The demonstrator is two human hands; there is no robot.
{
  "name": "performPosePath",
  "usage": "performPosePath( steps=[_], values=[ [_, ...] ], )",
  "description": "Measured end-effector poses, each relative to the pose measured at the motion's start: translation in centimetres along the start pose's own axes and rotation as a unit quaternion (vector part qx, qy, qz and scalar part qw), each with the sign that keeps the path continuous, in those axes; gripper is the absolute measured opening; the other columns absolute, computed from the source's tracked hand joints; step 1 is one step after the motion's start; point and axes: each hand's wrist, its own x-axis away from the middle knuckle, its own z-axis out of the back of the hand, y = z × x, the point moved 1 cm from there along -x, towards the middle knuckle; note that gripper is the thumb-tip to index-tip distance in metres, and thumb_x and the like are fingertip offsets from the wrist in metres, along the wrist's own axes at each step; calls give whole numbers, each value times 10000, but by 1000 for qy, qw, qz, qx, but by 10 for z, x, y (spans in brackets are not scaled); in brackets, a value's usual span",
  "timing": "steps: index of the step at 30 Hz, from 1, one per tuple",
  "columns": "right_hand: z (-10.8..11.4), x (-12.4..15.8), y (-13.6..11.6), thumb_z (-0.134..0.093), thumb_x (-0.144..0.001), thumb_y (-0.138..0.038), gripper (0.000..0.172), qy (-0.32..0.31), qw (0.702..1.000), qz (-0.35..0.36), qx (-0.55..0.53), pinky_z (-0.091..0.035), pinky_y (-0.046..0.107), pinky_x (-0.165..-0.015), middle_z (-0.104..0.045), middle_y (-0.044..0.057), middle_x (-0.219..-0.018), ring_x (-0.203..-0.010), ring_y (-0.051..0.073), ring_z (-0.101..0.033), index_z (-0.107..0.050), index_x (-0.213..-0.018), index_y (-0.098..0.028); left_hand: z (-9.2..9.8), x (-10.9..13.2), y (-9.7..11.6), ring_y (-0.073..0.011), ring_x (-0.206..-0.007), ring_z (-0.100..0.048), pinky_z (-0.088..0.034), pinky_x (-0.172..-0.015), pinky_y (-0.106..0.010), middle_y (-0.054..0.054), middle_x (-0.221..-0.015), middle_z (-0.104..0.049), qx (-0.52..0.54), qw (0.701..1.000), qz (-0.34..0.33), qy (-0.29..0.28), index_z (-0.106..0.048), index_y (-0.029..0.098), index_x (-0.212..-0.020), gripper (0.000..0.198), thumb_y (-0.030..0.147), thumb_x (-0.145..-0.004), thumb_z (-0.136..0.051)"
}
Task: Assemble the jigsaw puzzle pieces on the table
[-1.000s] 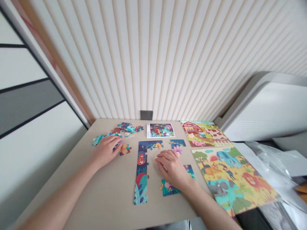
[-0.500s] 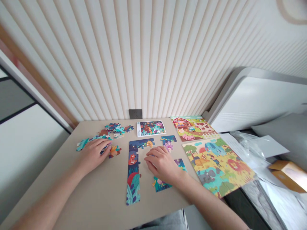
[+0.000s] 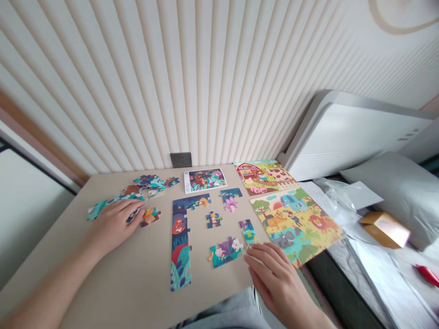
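My left hand (image 3: 115, 225) rests at the left of the table beside a heap of loose jigsaw pieces (image 3: 151, 182). Its thumb and forefinger close on a dark blue puzzle piece (image 3: 136, 214), partly hidden by the fingers. Just right of them lies an orange animal piece (image 3: 150, 216). My right hand (image 3: 274, 272) hovers at the table's front right, fingers loosely stretched and nothing seen in them. Its fingertips are close to a joined corner strip (image 3: 249, 232) and a joined bottom section (image 3: 224, 252). An L-shaped joined section (image 3: 180, 246) and a lone piece (image 3: 214, 220) lie further left.
A picture card (image 3: 206, 179) lies at the back of the table (image 3: 137, 278). Two finished puzzles, a farm scene (image 3: 264, 178) and a safari scene (image 3: 297, 224), lie at the right. Beyond the edge are an orange box (image 3: 384, 228), papers and a grey pillow (image 3: 394, 192).
My right hand has moved right and towards me, uncovering a lone piece in the middle and the lower right sections. My left hand stays by the heap. The view has shifted right.
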Motion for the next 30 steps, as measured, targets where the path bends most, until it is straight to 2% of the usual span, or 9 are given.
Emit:
performPosePath(
  steps=[2,5,9,13,18,23,30],
  values=[
    [-2,38,18,-571,-969,-144,385,18,998,-45,46,-520,441,-1044,-713,82,-1270,-1227,253,-638,-626,-1339,-230,-2,1,0,-265,-1181,-629,-443,-1104,-434,-51,-1267,-691,-4,1000,-5,-1,-634,258,-1213,359,471,-983,-460],
    [-9,86,44,-594,-980,-223,362,30,987,-101,121,-509,489,-1062,-692,87,-1326,-1263,286,-628,-636,-1339,-241,-6,1,-1,-264,-1202,-621,-439,-1110,-436,-42,-1281,-686,-12,1000,-8,3,-620,276,-1218,374,499,-971,-449],
    [-19,117,67,-607,-979,-342,492,29,975,-137,172,-481,521,-1102,-586,109,-1478,-1357,332,-559,-558,-1455,-228,-9,1,-2,-256,-1172,-642,-459,-1088,-427,-29,-1261,-694,-14,1000,-8,13,-623,294,-1207,376,517,-964,-442],
    [-28,122,78,-595,-988,-379,629,4,974,-128,189,-430,522,-1155,-521,101,-1537,-1407,328,-509,-414,-1569,-223,-10,2,-5,-248,-1168,-649,-451,-1098,-413,-18,-1249,-707,-9,1000,-13,9,-623,302,-1203,358,499,-961,-449],
    [-35,124,86,-588,-997,-349,610,15,975,-124,186,-417,509,-1171,-510,73,-1547,-1408,306,-511,-406,-1575,-274,-10,3,-8,-244,-1184,-639,-431,-1117,-413,-29,-1257,-703,-24,1000,-9,-2,-606,295,-1213,354,479,-971,-423],
    [-40,126,91,-530,-1023,-328,648,-15,971,-134,196,-407,499,-1190,-432,75,-1598,-1442,288,-471,-292,-1622,-258,-10,2,-9,-247,-1173,-645,-430,-1106,-383,-44,-1245,-710,-33,999,-9,-12,-615,277,-1215,371,478,-971,-421],
    [-41,119,94,-480,-1037,-305,631,-50,971,-154,175,-393,509,-1207,-374,60,-1627,-1484,281,-402,-267,-1629,-257,-11,2,-8,-241,-1168,-647,-431,-1085,-346,-30,-1242,-717,-42,999,4,-22,-637,269,-1217,387,476,-972,-420]
  ],
)
